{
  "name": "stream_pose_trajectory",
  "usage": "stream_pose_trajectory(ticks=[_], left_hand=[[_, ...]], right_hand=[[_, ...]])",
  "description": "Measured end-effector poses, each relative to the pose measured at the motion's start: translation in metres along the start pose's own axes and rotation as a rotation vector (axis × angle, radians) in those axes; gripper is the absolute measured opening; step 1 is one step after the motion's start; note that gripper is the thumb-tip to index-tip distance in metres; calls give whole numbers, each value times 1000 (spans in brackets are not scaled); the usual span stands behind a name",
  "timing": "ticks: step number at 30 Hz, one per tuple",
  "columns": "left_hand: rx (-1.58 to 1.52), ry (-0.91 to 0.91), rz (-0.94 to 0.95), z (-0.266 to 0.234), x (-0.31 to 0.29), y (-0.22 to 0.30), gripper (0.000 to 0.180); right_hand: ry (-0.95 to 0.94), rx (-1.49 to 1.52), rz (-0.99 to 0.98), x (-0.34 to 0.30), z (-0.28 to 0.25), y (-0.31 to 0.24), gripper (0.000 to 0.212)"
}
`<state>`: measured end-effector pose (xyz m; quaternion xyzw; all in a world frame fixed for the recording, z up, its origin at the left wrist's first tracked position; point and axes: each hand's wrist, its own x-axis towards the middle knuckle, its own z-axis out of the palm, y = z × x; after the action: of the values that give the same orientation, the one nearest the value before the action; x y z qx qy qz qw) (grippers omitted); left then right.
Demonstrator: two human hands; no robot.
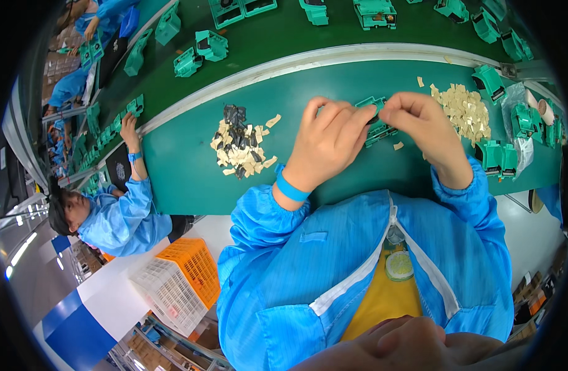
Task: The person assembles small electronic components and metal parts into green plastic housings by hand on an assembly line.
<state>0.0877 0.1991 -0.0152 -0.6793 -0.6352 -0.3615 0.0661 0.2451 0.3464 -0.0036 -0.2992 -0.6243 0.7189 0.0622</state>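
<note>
A green plastic housing (379, 132) lies on the green worktop (191, 123) between my hands. Fingers of my left hand (330, 142) are closed at its near left side, pinching a small black piece (377, 114) over it. My right hand (426, 127) is closed too, thumb and fingertip pressed together beside the black piece; whatever sits in that pinch is hidden. Right of this hand spreads a pile of small cream-coloured pieces (466, 114). To the left of my left hand lies a mixed heap of black and cream pieces (239, 148). One loose cream piece (398, 146) rests near the housing.
Several green housings (491, 154) stand at the right beside a clear plastic bag (524, 151). Beyond a pale rail (296, 62), more housings (374, 13) sit on a dark green belt. A co-worker (120, 216) works at the left, near orange and white crates (188, 272).
</note>
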Motion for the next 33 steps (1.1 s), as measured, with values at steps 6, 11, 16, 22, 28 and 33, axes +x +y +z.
stream_pose_trajectory(ticks=[6, 11, 16, 22, 28, 33], left_hand=[[35, 85, 54, 2, -1, -10, 47], [-17, 130, 107, 5, 16, -9, 61], [-39, 12, 85, 2, 23, -12, 66], [-270, -317, -236, 18, -1, -8, 77], [-326, -352, -381, 23, -28, -5, 82], [-122, -279, -414, 9, -29, 9, 75]], right_hand=[[57, -56, -11, 0, -8, -17, 21], [-89, -21, 3, 6, -7, -12, 22], [45, 41, -143, 3, -16, -11, 17], [305, 212, -214, -1, -45, 11, 16], [267, 245, -20, -13, -50, 43, 19], [211, 213, 24, -11, -44, 53, 21]])
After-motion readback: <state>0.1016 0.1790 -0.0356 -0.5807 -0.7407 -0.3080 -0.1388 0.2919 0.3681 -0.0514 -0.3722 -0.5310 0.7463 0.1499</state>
